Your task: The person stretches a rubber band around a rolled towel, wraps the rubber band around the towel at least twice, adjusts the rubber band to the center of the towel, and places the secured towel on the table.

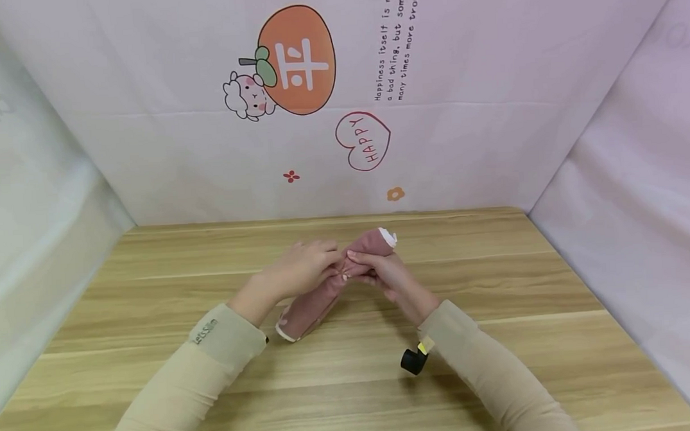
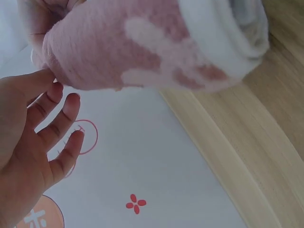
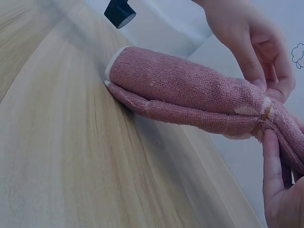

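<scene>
A rolled pink towel (image 1: 311, 305) with white ends is held slantwise above the table, narrowed at its middle. In the right wrist view a thin brownish band, perhaps a rubber band (image 3: 264, 118), circles that narrow part. My left hand (image 1: 303, 267) pinches the towel beside the band with thumb and index finger; its other fingers are spread in the left wrist view. On the other side of the band, my right hand (image 1: 387, 273) grips the towel, thumb on top. Pale patches mark the towel (image 2: 109, 52) in the left wrist view.
The wood-grain table (image 1: 154, 352) lies beneath both arms. Behind it stands a white printed backdrop (image 1: 204, 170), with white cloth at both sides. A black wrist camera (image 1: 412, 362) juts from the right cuff.
</scene>
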The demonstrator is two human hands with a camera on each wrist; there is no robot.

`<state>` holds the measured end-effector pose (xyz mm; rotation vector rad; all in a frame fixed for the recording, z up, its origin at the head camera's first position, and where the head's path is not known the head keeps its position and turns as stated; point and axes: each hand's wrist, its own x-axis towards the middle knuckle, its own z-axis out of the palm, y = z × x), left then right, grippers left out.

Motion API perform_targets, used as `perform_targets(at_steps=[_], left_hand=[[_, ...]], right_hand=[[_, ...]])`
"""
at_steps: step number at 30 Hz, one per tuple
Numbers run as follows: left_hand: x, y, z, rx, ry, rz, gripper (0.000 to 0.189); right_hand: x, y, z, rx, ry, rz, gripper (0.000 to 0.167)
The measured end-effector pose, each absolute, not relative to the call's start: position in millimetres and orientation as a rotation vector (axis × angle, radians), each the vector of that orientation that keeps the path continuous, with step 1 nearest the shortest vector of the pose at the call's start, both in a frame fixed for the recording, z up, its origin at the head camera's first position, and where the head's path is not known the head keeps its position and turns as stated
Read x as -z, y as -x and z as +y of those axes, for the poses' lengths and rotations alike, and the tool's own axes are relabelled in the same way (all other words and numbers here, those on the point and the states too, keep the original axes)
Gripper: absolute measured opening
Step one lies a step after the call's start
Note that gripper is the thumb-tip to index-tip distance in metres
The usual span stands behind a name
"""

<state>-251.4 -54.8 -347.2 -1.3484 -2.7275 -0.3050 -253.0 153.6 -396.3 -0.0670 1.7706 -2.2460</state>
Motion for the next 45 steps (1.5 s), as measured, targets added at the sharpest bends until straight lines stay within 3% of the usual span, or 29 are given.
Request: perform_targets(at_steps=[10, 16, 23, 26, 36, 41, 45], left_hand=[[353, 251, -66, 0.364, 1.421, -2.711, 0.015], [357, 249, -63, 0.471, 1.314, -2.695, 0.004], [360, 247, -56, 0.812, 1.121, -2.856, 0.06], [362, 247, -54, 0.807, 1.082, -2.912, 0.071], [368, 245, -47, 0.615, 0.957, -2.934, 0.066], [369, 243, -44, 0.369, 0.895, -2.831, 0.048], [367, 241, -44, 0.349, 0.888, -2.796, 0.035]], right_hand=[[396, 254, 153, 2.246, -0.009, 1.767, 0.021], [397, 254, 153, 2.242, 0.006, 1.754, 0.024], [394, 255, 154, 2.366, -0.097, 1.714, 0.022], [392, 253, 152, 2.384, -0.169, 1.704, 0.015], [390, 250, 147, 2.429, -0.141, 1.618, 0.022], [388, 248, 145, 2.455, -0.057, 1.581, 0.023], [389, 247, 146, 2.467, -0.08, 1.555, 0.013]])
